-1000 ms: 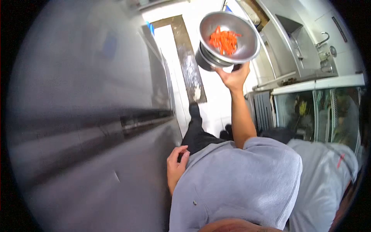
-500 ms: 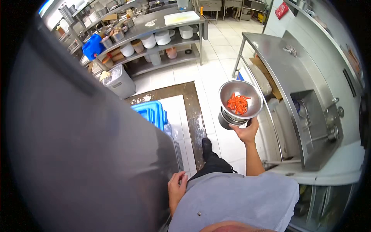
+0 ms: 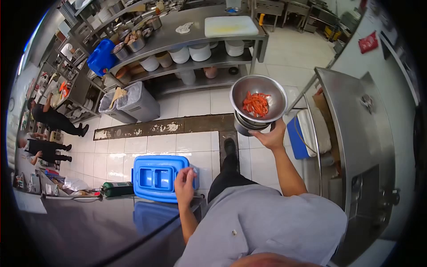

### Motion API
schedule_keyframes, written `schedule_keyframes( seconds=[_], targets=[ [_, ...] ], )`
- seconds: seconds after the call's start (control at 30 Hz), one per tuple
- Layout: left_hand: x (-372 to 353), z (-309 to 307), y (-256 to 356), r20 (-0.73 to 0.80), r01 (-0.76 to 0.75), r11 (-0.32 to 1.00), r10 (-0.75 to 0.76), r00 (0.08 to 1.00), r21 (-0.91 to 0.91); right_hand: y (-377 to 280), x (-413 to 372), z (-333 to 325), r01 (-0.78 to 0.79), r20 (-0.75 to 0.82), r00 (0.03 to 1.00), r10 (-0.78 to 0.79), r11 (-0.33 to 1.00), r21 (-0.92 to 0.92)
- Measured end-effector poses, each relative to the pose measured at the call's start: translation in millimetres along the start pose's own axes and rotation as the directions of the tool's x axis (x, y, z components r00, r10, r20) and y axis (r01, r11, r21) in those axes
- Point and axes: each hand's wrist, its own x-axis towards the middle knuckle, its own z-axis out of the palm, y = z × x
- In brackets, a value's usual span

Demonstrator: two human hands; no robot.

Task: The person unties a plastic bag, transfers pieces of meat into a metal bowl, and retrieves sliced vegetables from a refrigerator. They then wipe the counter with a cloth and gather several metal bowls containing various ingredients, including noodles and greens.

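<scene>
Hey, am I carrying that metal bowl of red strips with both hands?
No, only the right hand grips the stack topped by the metal bowl of red strips; the left hand is away from it.

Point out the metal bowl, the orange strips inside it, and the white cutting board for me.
metal bowl (image 3: 277, 99): head view, bare inner wall
orange strips (image 3: 255, 105): head view, middle of the heap
white cutting board (image 3: 231, 27): head view, top surface
</scene>
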Motion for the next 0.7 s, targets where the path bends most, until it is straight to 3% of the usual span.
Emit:
schedule_keyframes(
  seconds=[0.1, 0.17, 0.23, 0.3, 0.37, 0.43, 0.5, 0.57, 0.7],
  targets=[
    [113, 35, 11, -0.018, -0.044, 0.997, 0.043, 0.999, -0.061, 47, 64, 28, 0.09, 0.055, 0.995, -0.085, 0.991, -0.096],
    [186, 60, 29, 0.072, -0.062, 0.992, 0.07, 0.995, -0.108, 72, 103, 46, 0.099, 0.072, 0.993, -0.092, 0.99, -0.103],
    [257, 88, 54, 0.113, -0.088, 0.98, 0.109, 0.988, -0.178, 98, 142, 65, 0.065, 0.06, 0.996, -0.061, 0.996, -0.064],
    [321, 115, 85, 0.186, -0.096, 0.989, 0.116, 0.976, -0.115, 113, 181, 81, 0.012, 0.098, 0.995, -0.007, 0.999, -0.049],
    [410, 151, 115, 0.348, 0.04, 0.966, 0.053, 0.936, -0.254, 145, 235, 114, 0.05, 0.123, 0.992, -0.039, 0.995, -0.084],
    [468, 171, 122, 0.402, 0.158, 0.939, -0.024, 0.916, -0.305, 162, 275, 141, 0.04, 0.164, 0.986, -0.027, 0.996, -0.079],
    [510, 180, 150, 0.349, 0.166, 0.944, -0.059, 0.935, -0.285, 189, 314, 172, 0.098, 0.192, 0.977, -0.09, 0.995, -0.031],
    [567, 180, 145, 0.345, 0.143, 0.975, -0.077, 0.935, -0.169, 221, 353, 204, 0.126, 0.231, 0.964, -0.129, 0.992, 0.029],
    [669, 175, 149, 0.199, 0.147, 0.978, -0.117, 0.973, -0.147, 280, 433, 275, 0.16, 0.354, 0.918, -0.178, 0.984, 0.081]
  ],
)
